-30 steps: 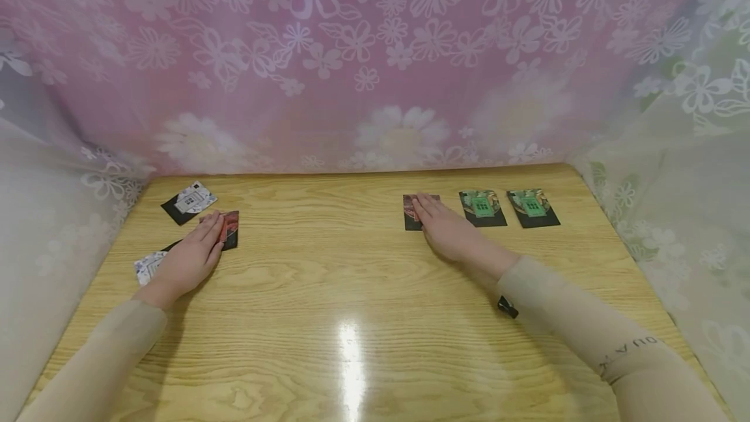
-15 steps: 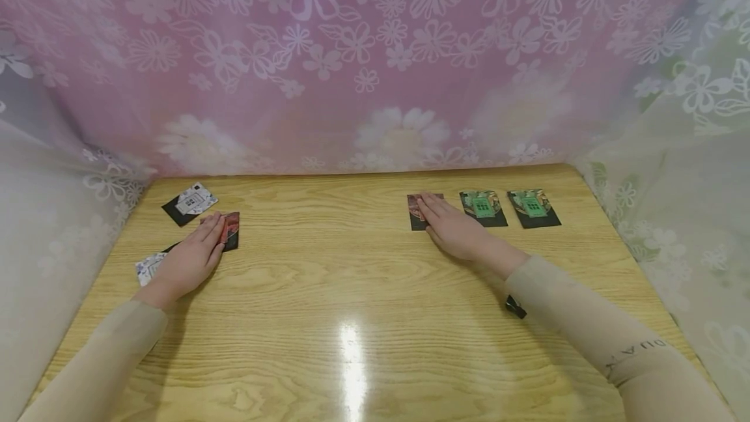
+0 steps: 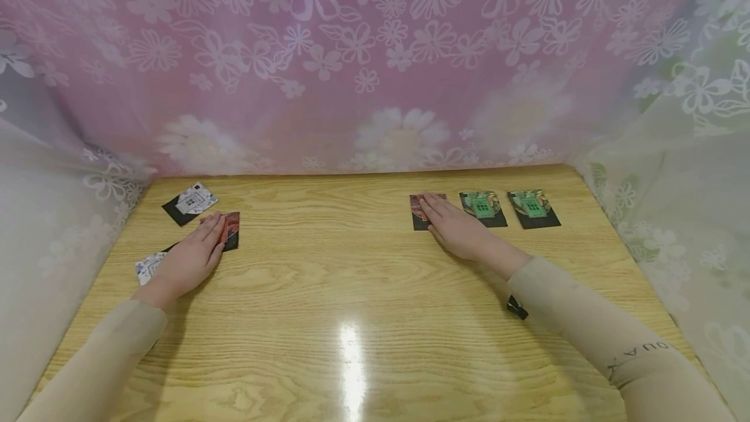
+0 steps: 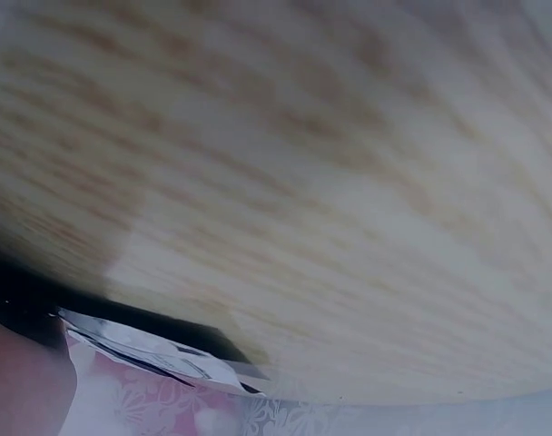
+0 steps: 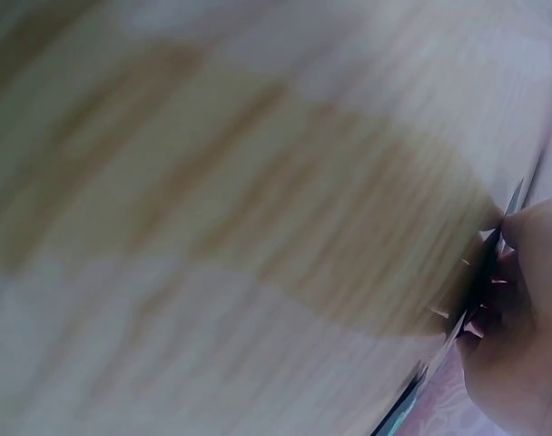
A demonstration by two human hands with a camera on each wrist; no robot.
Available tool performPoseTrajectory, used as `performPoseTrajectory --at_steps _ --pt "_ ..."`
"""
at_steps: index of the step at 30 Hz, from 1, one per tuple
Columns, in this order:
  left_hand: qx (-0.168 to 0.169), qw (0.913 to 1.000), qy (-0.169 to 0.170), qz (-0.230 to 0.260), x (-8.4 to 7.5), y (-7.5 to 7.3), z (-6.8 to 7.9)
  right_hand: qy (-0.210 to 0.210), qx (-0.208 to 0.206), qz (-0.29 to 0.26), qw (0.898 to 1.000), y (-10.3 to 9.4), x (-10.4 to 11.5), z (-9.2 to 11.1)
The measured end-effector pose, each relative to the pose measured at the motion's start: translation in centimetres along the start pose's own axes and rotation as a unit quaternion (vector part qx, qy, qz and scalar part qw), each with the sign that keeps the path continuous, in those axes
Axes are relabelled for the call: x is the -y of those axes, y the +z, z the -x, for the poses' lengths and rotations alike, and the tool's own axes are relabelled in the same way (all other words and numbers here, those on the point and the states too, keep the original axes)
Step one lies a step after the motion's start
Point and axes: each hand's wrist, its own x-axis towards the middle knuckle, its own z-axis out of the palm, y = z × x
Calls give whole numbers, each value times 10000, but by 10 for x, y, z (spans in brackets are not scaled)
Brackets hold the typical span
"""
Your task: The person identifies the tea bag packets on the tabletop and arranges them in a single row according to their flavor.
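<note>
At the left of the head view, my left hand (image 3: 186, 259) rests with straight fingers on a flat black packet with a red picture (image 3: 232, 233). Under that hand's wrist side, a black packet with a white-and-blue floral print (image 3: 148, 268) pokes out, partly covered. My right hand (image 3: 456, 232) lies with extended fingers across a second red-and-black packet (image 3: 418, 219), hiding its right part. In the right wrist view, the fingertips sit along the thin dark edge of the packet (image 5: 480, 272), close to the tabletop.
Two green-labelled black packets (image 3: 484, 208) stand in a row right of my right hand. Another white-floral packet (image 3: 190, 202) lies tilted at the back left. The wooden table (image 3: 328, 292) ends at a pink flowered curtain (image 3: 328, 103), with pale sheets at both sides.
My right hand has slid slightly right along the table, and the red-and-black packet beneath it has shifted the same way, nearer the green ones. The left hand stays where it was.
</note>
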Motion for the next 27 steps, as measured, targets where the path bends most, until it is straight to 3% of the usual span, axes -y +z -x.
performPoseTrajectory --at_steps 16,27 --pt "56 9998 112 -168 -5 -9 -3 4 14 48 10000 -3 3 0" --pt "69 9992 302 -257 -33 -4 -27 10 47 18 10000 0 -1 -1"
